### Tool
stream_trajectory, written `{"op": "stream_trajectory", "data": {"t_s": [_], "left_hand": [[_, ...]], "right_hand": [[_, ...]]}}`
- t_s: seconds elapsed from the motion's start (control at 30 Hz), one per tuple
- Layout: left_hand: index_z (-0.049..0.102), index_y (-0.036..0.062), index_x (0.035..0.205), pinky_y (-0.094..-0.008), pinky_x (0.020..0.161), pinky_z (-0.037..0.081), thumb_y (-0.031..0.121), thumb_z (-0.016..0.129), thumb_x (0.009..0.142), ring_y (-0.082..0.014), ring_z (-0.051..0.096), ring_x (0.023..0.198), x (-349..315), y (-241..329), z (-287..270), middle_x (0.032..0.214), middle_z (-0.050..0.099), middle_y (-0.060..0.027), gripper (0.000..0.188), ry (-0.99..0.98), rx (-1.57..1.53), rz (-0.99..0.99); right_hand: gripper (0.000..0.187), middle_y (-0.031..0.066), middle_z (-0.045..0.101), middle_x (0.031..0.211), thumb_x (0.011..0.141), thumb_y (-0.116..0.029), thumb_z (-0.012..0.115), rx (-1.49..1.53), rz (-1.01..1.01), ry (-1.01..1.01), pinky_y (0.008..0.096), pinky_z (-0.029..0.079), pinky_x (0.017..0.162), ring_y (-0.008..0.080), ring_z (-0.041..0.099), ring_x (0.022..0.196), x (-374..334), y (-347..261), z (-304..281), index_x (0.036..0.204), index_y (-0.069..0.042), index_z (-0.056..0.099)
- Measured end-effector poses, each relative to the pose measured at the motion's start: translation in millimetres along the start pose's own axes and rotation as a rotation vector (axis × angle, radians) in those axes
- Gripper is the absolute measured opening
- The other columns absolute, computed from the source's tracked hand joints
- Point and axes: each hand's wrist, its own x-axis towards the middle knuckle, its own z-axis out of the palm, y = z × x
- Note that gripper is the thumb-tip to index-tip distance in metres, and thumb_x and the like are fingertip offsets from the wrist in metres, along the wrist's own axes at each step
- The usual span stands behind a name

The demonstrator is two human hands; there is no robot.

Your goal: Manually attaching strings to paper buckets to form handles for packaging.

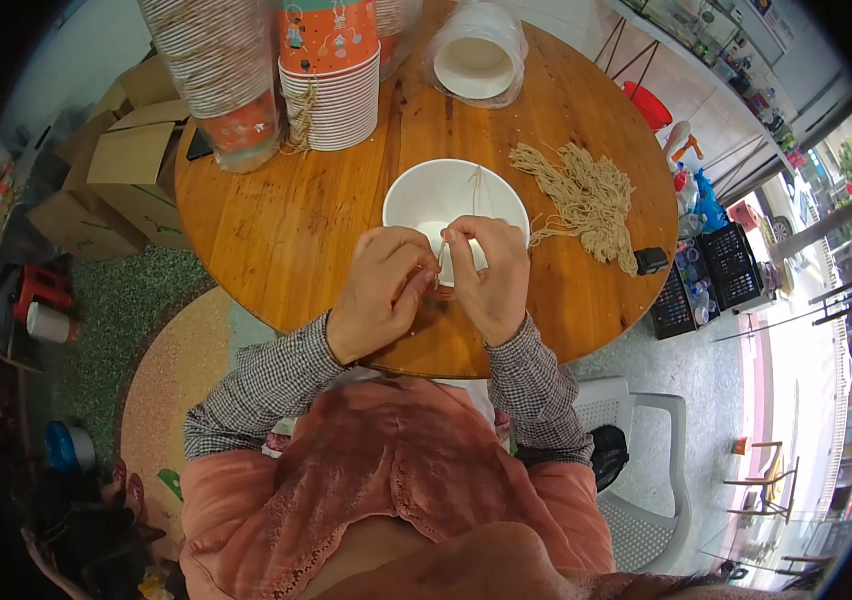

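A white paper bucket (408, 203) stands upright near the middle of the round wooden table, its open mouth facing up. Thin beige string (476, 185) hangs over the inside of its far wall. At the near rim, my left hand (378, 293) pinches with thumb and fingers around a short end of string. My right hand (496, 278) is closed in a pinch beside it, with a strand running between the fingertips. Where exactly the string meets the near rim is hidden by my hands. Right of the bucket lies a loose bundle of beige strings (586, 205).
Tall stacks of paper buckets (330, 100) with orange printed sides stand at the far left, strings hanging from one. A plastic-wrapped white stack (476, 68) lies at the back. A small black object (652, 261) sits at the right edge. Cardboard boxes (131, 160) and a grey chair (661, 480) flank the table.
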Motion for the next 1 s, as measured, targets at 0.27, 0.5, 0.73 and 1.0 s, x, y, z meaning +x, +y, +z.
{"op": "stream_trajectory", "data": {"t_s": [0.27,0.5,0.73,1.0], "left_hand": [[0.065,0.0032,0.092,-0.0346,0.080,0.042,0.014,0.070,0.081,-0.0211,0.060,0.076,25.9,-4.6,-4.4,0.079,0.064,-0.0071,0.015,0.073,-0.078,-0.139],[0.065,0.0008,0.080,-0.0338,0.063,0.044,0.019,0.071,0.081,-0.0226,0.059,0.062,35.2,-17.3,5.3,0.069,0.063,-0.0083,0.019,-0.024,-0.456,-0.273],[0.062,0.0063,0.075,-0.0351,0.084,0.039,0.012,0.067,0.081,-0.0218,0.057,0.068,19.4,2.6,3.7,0.069,0.061,-0.0051,0.010,-0.046,-0.170,-0.132],[0.063,0.0084,0.079,-0.0413,0.092,0.037,0.009,0.069,0.076,-0.0208,0.058,0.086,-7.5,14.3,1.4,0.083,0.060,-0.0040,0.007,-0.109,0.103,0.065]], "right_hand": [[0.008,0.0068,0.065,0.081,0.081,-0.005,0.065,-0.042,-0.148,-0.061,0.0338,0.045,0.064,0.0237,0.059,0.072,12.6,3.7,-14.5,0.089,-0.006,0.065],[0.009,0.0062,0.061,0.071,0.087,-0.003,0.062,0.318,0.171,-0.233,0.0259,0.041,0.051,0.0159,0.056,0.058,21.1,2.4,-22.2,0.096,-0.003,0.062],[0.018,-0.0010,0.051,0.064,0.085,0.001,0.061,0.328,0.170,-0.120,0.0204,0.039,0.053,0.0047,0.047,0.057,25.6,1.4,-19.7,0.103,-0.002,0.059],[0.013,0.0007,0.053,0.074,0.091,-0.001,0.055,-0.026,-0.058,0.497,0.0198,0.038,0.051,0.0045,0.044,0.059,22.9,78.9,-31.0,0.102,0.002,0.060]]}}
